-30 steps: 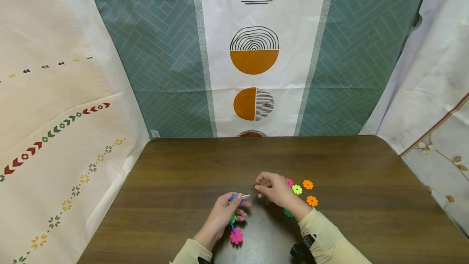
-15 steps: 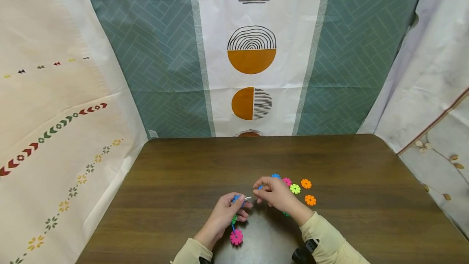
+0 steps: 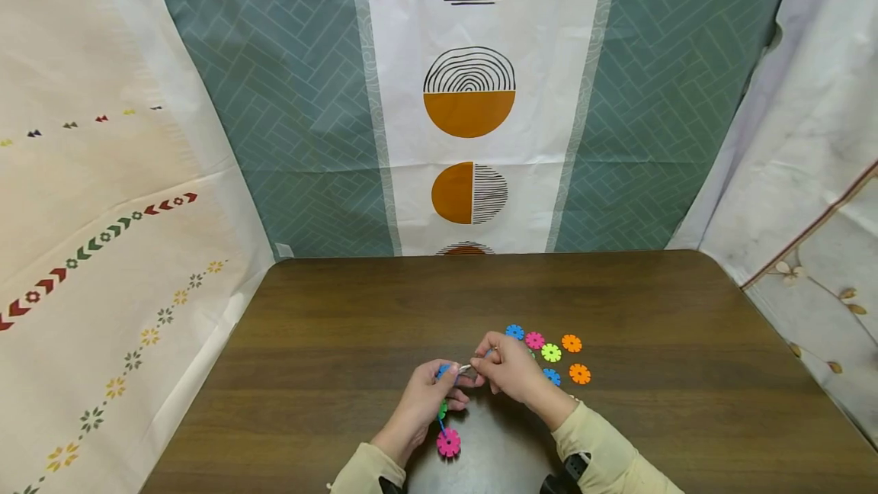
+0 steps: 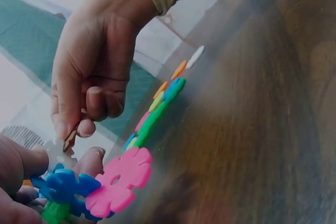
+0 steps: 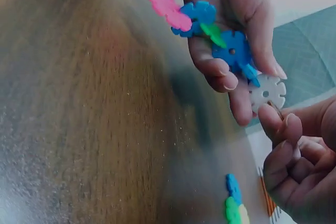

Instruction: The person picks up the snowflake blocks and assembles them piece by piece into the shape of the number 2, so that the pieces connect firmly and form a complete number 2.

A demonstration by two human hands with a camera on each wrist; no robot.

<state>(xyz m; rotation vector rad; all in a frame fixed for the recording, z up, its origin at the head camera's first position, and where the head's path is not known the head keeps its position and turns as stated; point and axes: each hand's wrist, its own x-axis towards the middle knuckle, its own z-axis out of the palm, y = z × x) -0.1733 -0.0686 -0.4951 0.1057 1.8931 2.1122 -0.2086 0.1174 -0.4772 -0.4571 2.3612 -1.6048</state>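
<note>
My left hand holds a chain of slotted plastic flower discs between thumb and fingers. In the right wrist view the chain runs from a pink disc through blue and green discs to a white disc near the thumb tip. My right hand pinches a small brown disc between thumb and index finger, seen edge-on. The brown disc's edge is right at the white disc's outer rim. A green disc and the chain's pink end hang below the left palm.
Loose discs lie on the wooden table beyond and right of the right hand, among them a blue disc, a yellow-green disc and an orange disc. Patterned cloths hang around the table's back and sides.
My right hand has moved left and slightly down with the brown disc, closing the gap to the white disc. The left hand has shifted only a little, still holding the chain.
</note>
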